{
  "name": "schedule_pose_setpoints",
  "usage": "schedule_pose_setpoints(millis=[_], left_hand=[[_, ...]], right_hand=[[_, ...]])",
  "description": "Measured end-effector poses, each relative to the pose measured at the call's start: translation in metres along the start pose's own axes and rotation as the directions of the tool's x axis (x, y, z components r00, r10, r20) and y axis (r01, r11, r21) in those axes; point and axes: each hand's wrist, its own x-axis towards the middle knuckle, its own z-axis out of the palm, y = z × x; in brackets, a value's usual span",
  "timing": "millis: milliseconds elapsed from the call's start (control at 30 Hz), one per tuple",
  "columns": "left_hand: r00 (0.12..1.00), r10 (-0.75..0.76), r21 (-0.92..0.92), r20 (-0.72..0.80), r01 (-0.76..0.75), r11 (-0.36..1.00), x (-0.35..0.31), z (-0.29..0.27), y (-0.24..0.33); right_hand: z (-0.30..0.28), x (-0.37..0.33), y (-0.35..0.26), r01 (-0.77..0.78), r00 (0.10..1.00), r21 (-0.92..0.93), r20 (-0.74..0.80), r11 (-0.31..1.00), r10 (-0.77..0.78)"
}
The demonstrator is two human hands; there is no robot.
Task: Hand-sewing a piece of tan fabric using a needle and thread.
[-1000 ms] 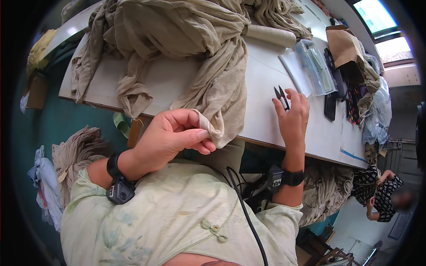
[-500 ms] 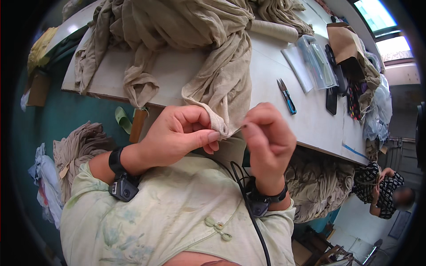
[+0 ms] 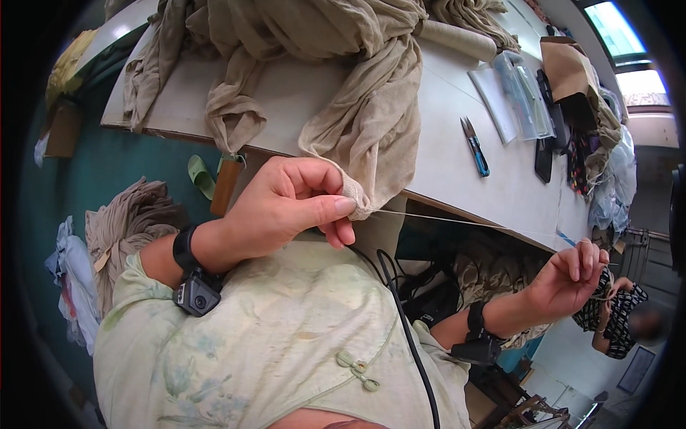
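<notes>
My left hand [image 3: 289, 204] pinches the edge of a beige knitted cloth [image 3: 379, 121] between thumb and fingers, just in front of the table edge. The cloth hangs down from a large heap on the table. From the pinched edge a thin pale thread [image 3: 457, 219] runs taut to the right. At its far end, my right hand [image 3: 568, 279] is held out with fingertips pressed together. A thin, needle-like sliver [image 3: 613, 265] shows at those fingertips, too small to see well. Thread snips [image 3: 474, 146] with blue handles lie on the table, beyond the thread.
The white table [image 3: 457, 100] carries a rolled cloth [image 3: 457, 40], a clear plastic box [image 3: 523, 96], a dark phone [image 3: 543, 161] and a brown paper bag [image 3: 568, 71]. Folded cloth [image 3: 132, 222] is piled at left, near a green slipper [image 3: 201, 176]. Another person [image 3: 618, 314] is at far right.
My right hand has moved from beside the cloth edge far out to the right, drawing the thread out straight. My left hand keeps its pinch on the cloth.
</notes>
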Motion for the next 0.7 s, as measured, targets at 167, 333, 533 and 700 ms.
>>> schedule_pose_setpoints(millis=[167,333,533,700], left_hand=[[0.998,0.048,0.001,0.039,-0.048,0.999,-0.003,-0.001,-0.003],[0.997,0.058,0.016,0.046,-0.059,0.998,-0.002,0.000,-0.003],[0.998,0.044,0.080,0.040,-0.048,0.996,0.001,0.002,-0.002],[0.998,0.042,0.078,0.037,-0.044,0.996,0.003,0.004,-0.002]], right_hand=[[-0.012,0.001,-0.003,0.048,0.995,-0.085,-0.080,0.995,-0.055],[-0.018,0.000,0.009,0.070,0.987,-0.253,-0.121,0.965,-0.103],[0.049,-0.059,0.078,-0.332,0.908,-0.604,0.004,0.724,0.419],[0.060,-0.079,0.102,-0.351,0.715,-0.809,0.093,0.471,0.693]])
